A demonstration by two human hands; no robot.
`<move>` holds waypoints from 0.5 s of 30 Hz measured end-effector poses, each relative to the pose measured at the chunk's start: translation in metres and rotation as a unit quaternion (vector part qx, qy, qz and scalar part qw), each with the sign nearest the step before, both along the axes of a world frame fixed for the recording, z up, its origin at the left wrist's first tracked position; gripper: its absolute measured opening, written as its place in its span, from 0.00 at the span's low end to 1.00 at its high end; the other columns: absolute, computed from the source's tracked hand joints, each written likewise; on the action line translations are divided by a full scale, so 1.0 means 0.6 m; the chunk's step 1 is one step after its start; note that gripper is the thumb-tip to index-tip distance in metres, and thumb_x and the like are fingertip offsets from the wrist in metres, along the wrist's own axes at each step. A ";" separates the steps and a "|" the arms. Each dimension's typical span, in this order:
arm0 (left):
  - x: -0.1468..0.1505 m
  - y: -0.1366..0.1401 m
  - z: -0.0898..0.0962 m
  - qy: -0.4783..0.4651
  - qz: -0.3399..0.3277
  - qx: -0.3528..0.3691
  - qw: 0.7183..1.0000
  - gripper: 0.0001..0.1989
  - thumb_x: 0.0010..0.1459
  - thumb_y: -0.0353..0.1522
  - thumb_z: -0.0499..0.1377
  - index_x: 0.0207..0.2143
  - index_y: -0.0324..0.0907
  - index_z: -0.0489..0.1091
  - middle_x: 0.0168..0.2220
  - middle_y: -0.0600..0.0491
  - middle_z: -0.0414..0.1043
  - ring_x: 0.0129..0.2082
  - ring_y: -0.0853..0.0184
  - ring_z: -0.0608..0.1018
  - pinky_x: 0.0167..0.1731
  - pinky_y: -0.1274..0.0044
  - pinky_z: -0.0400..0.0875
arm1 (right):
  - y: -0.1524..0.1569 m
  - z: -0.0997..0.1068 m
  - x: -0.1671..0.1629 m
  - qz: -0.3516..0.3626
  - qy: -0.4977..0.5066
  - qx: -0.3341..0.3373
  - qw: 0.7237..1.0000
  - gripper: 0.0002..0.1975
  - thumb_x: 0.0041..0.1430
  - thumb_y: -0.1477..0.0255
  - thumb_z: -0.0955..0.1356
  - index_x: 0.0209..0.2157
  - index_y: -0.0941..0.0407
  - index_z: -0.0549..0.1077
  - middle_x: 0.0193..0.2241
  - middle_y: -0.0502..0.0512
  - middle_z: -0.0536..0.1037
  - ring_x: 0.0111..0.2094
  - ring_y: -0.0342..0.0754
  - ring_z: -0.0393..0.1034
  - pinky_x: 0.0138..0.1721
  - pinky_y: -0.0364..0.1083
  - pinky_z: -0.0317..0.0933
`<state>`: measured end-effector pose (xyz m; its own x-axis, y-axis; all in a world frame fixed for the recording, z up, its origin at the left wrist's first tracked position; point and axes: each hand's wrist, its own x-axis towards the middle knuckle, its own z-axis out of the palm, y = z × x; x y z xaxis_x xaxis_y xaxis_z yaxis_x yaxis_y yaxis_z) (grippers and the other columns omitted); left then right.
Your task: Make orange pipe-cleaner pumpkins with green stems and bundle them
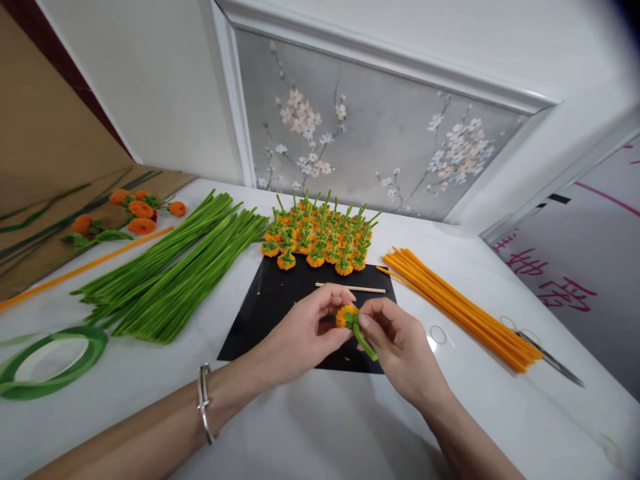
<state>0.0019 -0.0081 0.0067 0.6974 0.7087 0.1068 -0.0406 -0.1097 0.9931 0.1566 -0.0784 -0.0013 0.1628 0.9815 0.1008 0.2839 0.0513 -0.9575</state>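
Between my two hands is a small orange pipe-cleaner pumpkin point(345, 316) with a green stem piece point(366, 344) hanging down to the right. My left hand point(305, 327) curls its thumb and fingers around the orange part. With thumb and fingertips, my right hand point(397, 340) pinches the green piece at the pumpkin's top. Both are held above a black mat point(260, 320). Just behind the hands, a thin pale stick point(367, 289) lies on the mat. Rows of similar orange pumpkins point(320, 237) with upright green stems stand at the mat's far edge.
Green pipe cleaners point(175, 280) lie left, orange ones point(460, 307) right, beside a metal pointed tool point(555, 363) and rubber bands point(438, 335). A green tape roll point(95, 347) is at near left. Orange flowers point(141, 209) rest at far left. A panelled wall point(360, 120) bounds the back.
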 end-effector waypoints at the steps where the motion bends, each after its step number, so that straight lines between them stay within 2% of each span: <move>1: 0.001 0.002 0.002 -0.011 0.004 -0.011 1.000 0.15 0.51 0.23 0.57 0.42 0.42 0.64 0.41 0.52 0.68 0.44 0.66 0.73 0.46 0.71 0.67 | 0.000 0.000 -0.002 0.001 0.014 -0.004 1.000 0.10 0.61 0.64 0.65 0.31 0.56 0.67 0.22 0.47 0.69 0.23 0.41 0.66 0.24 0.40 0.62; 4: -0.001 0.009 0.011 -0.007 -0.008 -0.052 0.999 0.11 0.52 0.25 0.57 0.39 0.41 0.64 0.38 0.52 0.70 0.40 0.67 0.74 0.43 0.72 0.68 | -0.001 0.004 -0.003 0.006 0.061 -0.028 0.998 0.12 0.61 0.62 0.65 0.31 0.56 0.66 0.21 0.47 0.71 0.22 0.42 0.67 0.26 0.42 0.65; 7: -0.007 0.016 0.015 0.026 -0.031 -0.068 0.997 0.10 0.54 0.26 0.56 0.40 0.41 0.62 0.36 0.52 0.73 0.34 0.70 0.74 0.36 0.75 0.67 | -0.001 0.012 0.003 0.028 0.073 -0.058 0.995 0.13 0.60 0.60 0.66 0.33 0.56 0.66 0.21 0.47 0.70 0.21 0.41 0.66 0.25 0.42 0.66; 11: -0.014 0.018 0.008 0.082 -0.052 -0.009 0.995 0.15 0.55 0.27 0.55 0.45 0.42 0.59 0.34 0.55 0.74 0.24 0.74 0.68 0.24 0.80 0.60 | 0.000 0.011 0.015 0.039 -0.019 -0.034 0.998 0.11 0.60 0.63 0.66 0.36 0.56 0.69 0.28 0.51 0.71 0.25 0.42 0.65 0.24 0.41 0.64; 15: -0.016 0.014 0.004 0.112 -0.065 0.039 0.991 0.15 0.55 0.27 0.53 0.46 0.43 0.59 0.31 0.57 0.73 0.24 0.74 0.66 0.24 0.80 0.57 | 0.002 0.002 0.016 0.016 -0.137 0.015 0.990 0.05 0.59 0.69 0.66 0.33 0.56 0.72 0.29 0.52 0.73 0.27 0.43 0.66 0.25 0.41 0.61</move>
<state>-0.0078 0.0006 0.0093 0.7947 0.6069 -0.0102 0.1614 -0.1952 0.9674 0.1659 -0.0775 -0.0004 0.0942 0.9816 0.1660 0.5310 0.0915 -0.8424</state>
